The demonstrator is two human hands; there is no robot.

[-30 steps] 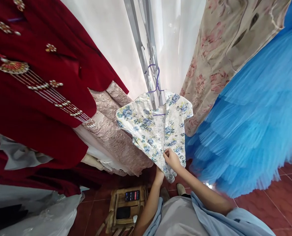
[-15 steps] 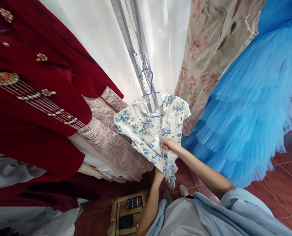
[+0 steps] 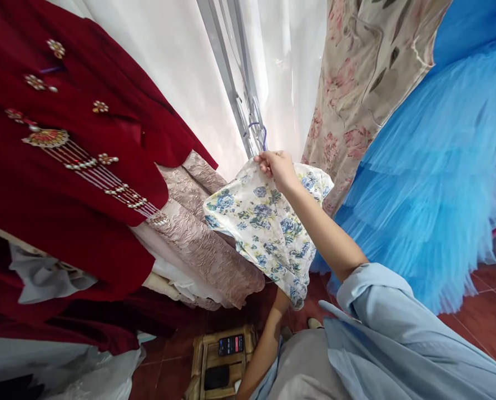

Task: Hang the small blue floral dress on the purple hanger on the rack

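Note:
A white blouse (image 3: 264, 222) with blue and yellow flowers hangs on a purple hanger (image 3: 264, 136) in front of me. My right hand (image 3: 276, 168) is at the neckline, with thumb and fingers pinched on the edge of the cloth just below the hanger's hook. From below, my left forearm (image 3: 271, 322) reaches up to the blouse's hem. The left hand itself is hidden behind or inside the cloth, so its fingers do not show.
A grey metal stand (image 3: 231, 72) holds the hanger. Dark red garments (image 3: 118, 144) with beaded ornaments hang at left, a floral dress (image 3: 352, 94) and a blue tulle dress (image 3: 423, 183) at right. A phone (image 3: 231, 345) lies on a wooden stool (image 3: 200, 361) below.
My right hand has moved up from the blouse's front to its neckline. The neck opening, open before, is now covered by cloth and my hand. My left hand stays under the hem.

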